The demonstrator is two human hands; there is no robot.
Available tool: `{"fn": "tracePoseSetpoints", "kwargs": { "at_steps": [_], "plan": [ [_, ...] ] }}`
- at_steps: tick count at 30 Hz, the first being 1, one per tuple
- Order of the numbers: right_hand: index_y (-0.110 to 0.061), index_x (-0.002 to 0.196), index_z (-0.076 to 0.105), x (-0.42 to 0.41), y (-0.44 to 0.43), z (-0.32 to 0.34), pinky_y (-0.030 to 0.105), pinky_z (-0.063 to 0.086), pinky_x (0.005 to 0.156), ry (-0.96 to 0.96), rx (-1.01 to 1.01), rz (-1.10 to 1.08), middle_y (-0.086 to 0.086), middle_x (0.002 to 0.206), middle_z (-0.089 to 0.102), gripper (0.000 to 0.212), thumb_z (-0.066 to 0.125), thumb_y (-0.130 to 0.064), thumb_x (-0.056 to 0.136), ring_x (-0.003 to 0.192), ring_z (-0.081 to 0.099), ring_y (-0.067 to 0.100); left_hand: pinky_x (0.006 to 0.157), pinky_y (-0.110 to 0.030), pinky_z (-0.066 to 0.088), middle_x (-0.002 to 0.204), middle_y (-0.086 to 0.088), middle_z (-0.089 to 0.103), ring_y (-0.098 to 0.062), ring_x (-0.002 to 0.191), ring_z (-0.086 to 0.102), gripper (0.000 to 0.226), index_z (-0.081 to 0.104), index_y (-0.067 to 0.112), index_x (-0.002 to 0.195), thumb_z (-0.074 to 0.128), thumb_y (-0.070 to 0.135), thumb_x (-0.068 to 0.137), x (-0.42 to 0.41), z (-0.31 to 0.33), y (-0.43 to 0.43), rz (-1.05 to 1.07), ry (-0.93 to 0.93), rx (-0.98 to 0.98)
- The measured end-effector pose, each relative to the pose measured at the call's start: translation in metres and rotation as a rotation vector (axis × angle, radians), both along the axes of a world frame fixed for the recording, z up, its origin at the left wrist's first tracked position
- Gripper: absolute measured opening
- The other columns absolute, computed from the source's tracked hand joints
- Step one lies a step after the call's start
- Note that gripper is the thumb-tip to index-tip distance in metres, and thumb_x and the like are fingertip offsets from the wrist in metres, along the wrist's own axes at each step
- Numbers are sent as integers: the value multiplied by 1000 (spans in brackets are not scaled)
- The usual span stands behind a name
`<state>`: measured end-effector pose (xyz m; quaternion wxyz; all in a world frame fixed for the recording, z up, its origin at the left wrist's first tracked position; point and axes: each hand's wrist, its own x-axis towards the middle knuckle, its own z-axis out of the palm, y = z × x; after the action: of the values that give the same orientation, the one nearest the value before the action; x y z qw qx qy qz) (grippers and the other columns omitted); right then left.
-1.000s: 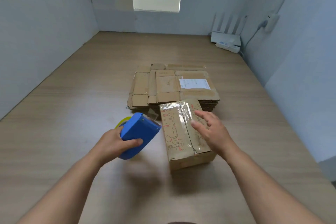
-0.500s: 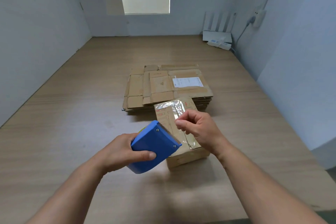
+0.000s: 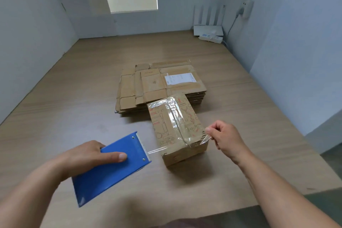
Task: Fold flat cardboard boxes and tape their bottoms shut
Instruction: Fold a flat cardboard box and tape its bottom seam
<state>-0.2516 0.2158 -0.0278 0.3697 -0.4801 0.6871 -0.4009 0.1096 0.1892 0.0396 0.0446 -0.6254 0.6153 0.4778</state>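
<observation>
Left grip (image 3: pixel 88 155), lower left of frame, is curled round the blue tape dispenser (image 3: pixel 111 168). Right grip (image 3: pixel 224 137), right of centre, pinches the free end of the clear tape (image 3: pixel 154 151), which spans the near edge of the folded box (image 3: pixel 175 126). The box stands at centre on the wooden surface (image 3: pixel 74 98), just in front of a stack of flat cardboard (image 3: pixel 157 87).

matt brown cardboard box (image 3: pixel 175 131), glossy clear tape (image 3: pixel 174 116), smooth blue plastic dispenser (image 3: pixel 112 168), wood-grain table (image 3: pixel 74 98)
</observation>
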Motion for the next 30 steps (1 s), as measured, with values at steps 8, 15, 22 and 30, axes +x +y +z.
{"fn": "tracePoseSetpoints", "kwargs": {
  "at_steps": [8,15,22,30],
  "plan": [
    [-13,71,57,-22,-11,-21,36,42,58,55,125,-37,1,61,54,19,57,-13,91,57,45,18,69,-25,52,72,6,74,-11,66,71,91,71,19,85,60,89,29,-41,-33,-13,-16,-120,0],
    [-13,72,55,-16,-16,-39,32,45,59,98,236,-13,1,66,55,19,55,-13,90,61,47,17,78,-28,53,79,5,72,-10,71,70,92,69,22,86,55,93,29,-54,-59,-22,-25,-193,23],
    [-11,98,56,-13,-1,-68,29,42,80,344,507,-60,8,97,60,16,55,-27,93,97,58,27,78,-27,52,81,7,72,-11,74,70,91,69,24,88,56,92,29,-56,-68,-25,-16,-162,52],
    [-11,110,55,32,-15,-44,38,43,85,446,197,-87,9,111,60,53,38,-58,92,109,51,31,73,-25,51,84,7,71,-12,76,70,84,67,24,90,56,88,37,-59,-69,-24,-16,-150,67]
  ]
}}
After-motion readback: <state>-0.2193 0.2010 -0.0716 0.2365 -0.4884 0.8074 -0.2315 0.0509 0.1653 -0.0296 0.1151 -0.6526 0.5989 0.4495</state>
